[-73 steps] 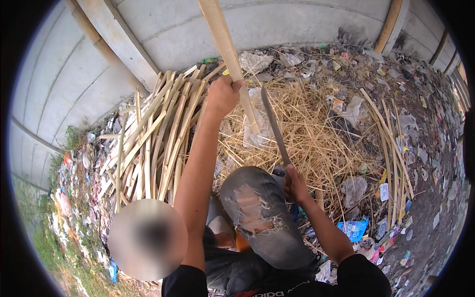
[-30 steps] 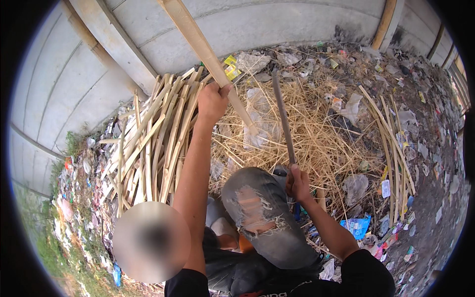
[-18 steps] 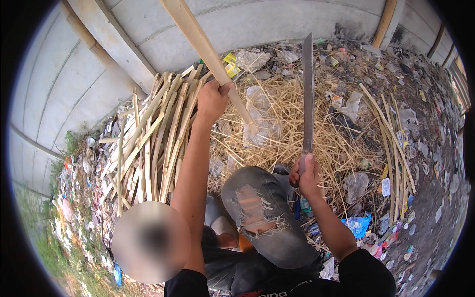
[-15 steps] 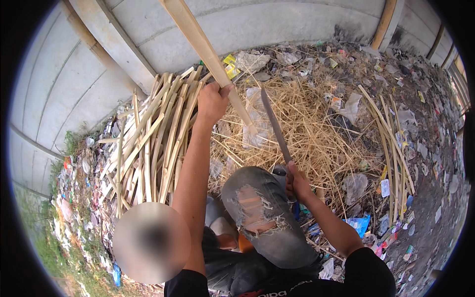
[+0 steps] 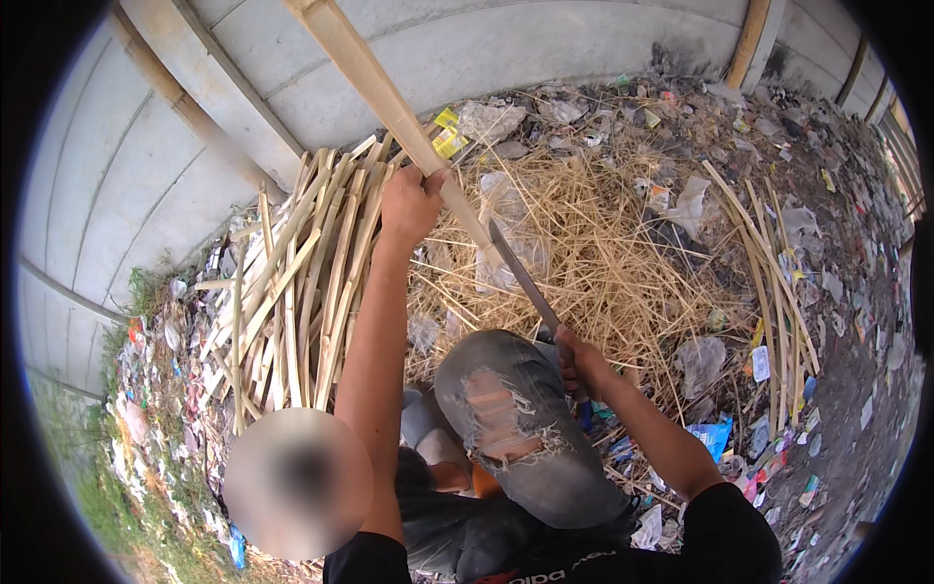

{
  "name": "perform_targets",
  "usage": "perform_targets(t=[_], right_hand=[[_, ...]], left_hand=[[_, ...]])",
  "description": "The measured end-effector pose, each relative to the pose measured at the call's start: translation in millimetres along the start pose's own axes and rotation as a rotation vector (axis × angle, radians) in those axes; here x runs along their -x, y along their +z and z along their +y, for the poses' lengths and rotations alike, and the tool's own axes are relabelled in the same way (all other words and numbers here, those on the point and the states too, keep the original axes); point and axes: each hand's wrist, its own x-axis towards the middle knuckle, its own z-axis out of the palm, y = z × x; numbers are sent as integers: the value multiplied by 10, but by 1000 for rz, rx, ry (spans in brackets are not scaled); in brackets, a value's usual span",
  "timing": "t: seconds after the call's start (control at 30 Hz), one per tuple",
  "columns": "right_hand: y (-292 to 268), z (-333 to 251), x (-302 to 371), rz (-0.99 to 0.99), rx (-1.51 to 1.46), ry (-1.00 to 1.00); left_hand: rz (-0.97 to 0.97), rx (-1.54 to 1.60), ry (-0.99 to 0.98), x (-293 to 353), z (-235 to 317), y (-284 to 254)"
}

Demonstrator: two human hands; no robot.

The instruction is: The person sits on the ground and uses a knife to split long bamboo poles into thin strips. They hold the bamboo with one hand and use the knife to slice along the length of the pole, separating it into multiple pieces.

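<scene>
My left hand (image 5: pixel 411 206) is closed round a long, flat bamboo strip (image 5: pixel 370 83), which slants from the top of the picture down to the right. In my right hand (image 5: pixel 582 362), the fingers are wrapped round the handle of a machete (image 5: pixel 526 282). Its long dark blade points up and to the left. The blade's tip overlaps the strip's lower end in this view; whether they touch, I cannot tell. Beneath both lies a heap of thin bamboo shavings (image 5: pixel 613 258).
A pile of bamboo strips (image 5: pixel 297 268) lies left of my left forearm. A few more strips (image 5: pixel 772 292) rest at the right. A grey panel wall (image 5: pixel 545 54) closes off the far side. Litter (image 5: pixel 699 365) covers the ground. My bent knee (image 5: pixel 545 428) rises between my arms.
The machete's tip has swung down and left, from standing apart to meeting the strip's lower end in the picture. The bamboo strip and my left hand have shifted slightly left.
</scene>
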Motion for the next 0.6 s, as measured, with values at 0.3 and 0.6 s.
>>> perform_targets(t=[0.3, 0.6], right_hand=[[246, -396, 250, 68, -219, -442], [34, -132, 16, 61, -62, 116]], left_hand=[[67, 257, -47, 26, -167, 19], [23, 90, -18, 109, -9, 13]])
